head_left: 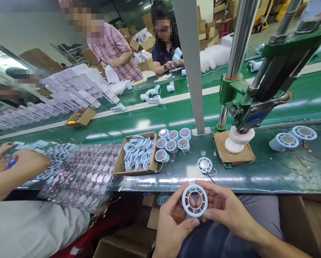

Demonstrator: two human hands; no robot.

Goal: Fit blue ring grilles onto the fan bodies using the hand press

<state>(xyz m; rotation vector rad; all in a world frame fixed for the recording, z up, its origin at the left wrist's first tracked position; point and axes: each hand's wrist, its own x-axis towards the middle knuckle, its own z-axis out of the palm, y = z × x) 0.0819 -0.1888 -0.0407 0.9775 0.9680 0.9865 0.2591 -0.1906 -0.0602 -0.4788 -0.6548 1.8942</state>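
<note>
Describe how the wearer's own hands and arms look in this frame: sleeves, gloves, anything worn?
Both hands are bare, with no gloves or rings visible. The left hand has something dark at its wrist, possibly a watch strap. The right hand leads into a bare forearm with no sleeve in view.

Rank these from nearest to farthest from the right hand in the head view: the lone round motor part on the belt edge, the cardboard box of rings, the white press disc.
1. Lone round motor part, just ahead of the right hand.
2. White press disc, ahead, slightly right, under the press.
3. Cardboard box of rings, far left on the belt.
</note>
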